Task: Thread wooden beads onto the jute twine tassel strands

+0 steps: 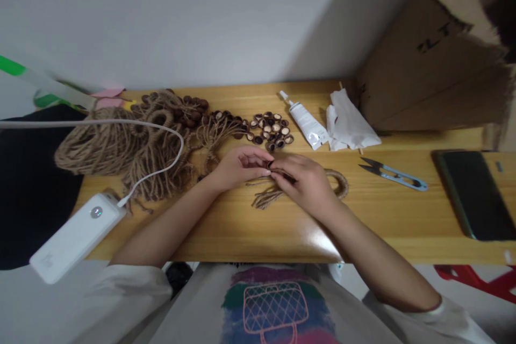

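Both hands meet at the middle of the wooden table (242, 231). My left hand (239, 166) has its fingers curled, pinching a small dark nut shell (270, 164) at the fingertips. My right hand (304, 180) is closed over a jute rope ring (341, 183), whose frayed ends (266, 199) stick out below the fingers. Just beyond the hands lies a small heap of brown nut shells (272, 129). A bundle of jute twine pieces (217, 131) with shells on them lies left of the heap.
Coils of jute rope (105, 145) fill the left of the table. A white power bank (74, 236) with its cable sits at the left front. A glue tube (308, 126), white wrapping (350, 123), thread snips (393, 173), a dark phone (473, 193) and a cardboard box (431, 64) stand to the right.
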A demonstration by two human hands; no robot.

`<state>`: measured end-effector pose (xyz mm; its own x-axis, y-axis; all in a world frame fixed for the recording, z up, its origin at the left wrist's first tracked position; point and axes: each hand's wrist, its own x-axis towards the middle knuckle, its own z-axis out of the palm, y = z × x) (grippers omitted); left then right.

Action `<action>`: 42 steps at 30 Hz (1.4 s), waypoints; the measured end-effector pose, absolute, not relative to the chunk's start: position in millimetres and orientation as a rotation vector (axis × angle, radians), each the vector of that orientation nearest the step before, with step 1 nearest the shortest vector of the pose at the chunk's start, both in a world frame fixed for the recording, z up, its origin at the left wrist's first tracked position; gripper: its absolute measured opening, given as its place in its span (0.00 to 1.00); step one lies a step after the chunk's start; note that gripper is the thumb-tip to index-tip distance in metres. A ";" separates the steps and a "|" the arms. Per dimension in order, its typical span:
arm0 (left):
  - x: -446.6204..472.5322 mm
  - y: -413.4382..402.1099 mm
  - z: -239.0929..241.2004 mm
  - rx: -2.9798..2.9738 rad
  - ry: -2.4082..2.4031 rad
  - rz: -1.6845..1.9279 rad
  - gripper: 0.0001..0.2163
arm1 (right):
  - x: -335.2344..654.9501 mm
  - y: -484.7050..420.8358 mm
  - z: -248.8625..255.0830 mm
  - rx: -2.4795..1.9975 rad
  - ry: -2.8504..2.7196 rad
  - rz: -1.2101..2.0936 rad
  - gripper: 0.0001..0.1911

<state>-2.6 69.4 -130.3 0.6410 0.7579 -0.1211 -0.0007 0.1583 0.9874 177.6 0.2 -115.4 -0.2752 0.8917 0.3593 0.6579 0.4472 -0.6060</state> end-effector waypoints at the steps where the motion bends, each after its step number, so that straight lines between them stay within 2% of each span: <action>1: -2.5 69.4 -130.3 1.317 0.722 0.615 0.13 | 177.6 0.2 -115.5 -1.295 -2.030 0.447 0.05; 31: -2.9 69.3 -131.5 1.269 0.731 0.629 0.14 | 176.9 0.2 -111.2 -1.262 -1.964 0.444 0.05; 36: -3.9 69.2 -131.8 1.262 0.732 0.619 0.15 | 178.3 -0.4 -107.1 -1.350 -1.924 0.462 0.07; 42: -3.9 69.4 -129.1 1.299 0.748 0.611 0.15 | 178.1 0.0 -109.5 -1.309 -1.962 0.473 0.03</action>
<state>-3.9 69.4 -129.1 0.6271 0.7656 -0.1435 0.0113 0.1753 0.9845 178.1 0.0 -109.5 -0.2256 0.9048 0.3613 0.6404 0.4172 -0.6449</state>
